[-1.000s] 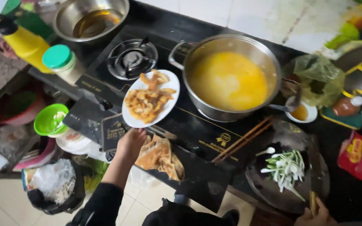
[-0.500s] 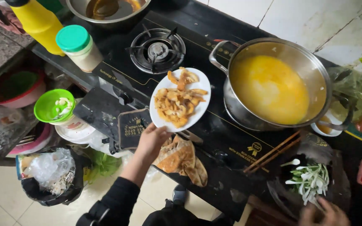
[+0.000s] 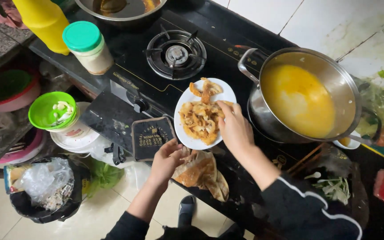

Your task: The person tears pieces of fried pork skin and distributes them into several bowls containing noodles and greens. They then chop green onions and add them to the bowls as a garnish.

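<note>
A white plate of fried golden pieces sits on the black gas stove, between the burner and a steel pot of yellow broth. My right hand rests over the plate's right side, fingers down on the fried pieces. My left hand grips the plate's near rim from below. Just under that hand lie flat pieces of browned bread at the stove's front edge.
A green-lidded jar and a yellow bottle stand at the stove's left. A steel bowl is behind the burner. A green bowl and a lined bin sit lower left. Sliced greens lie on a dark board, right.
My right hand has come in from the lower right and now lies on the fried pieces. My left hand stays at the plate's near rim. The view has closed in.
</note>
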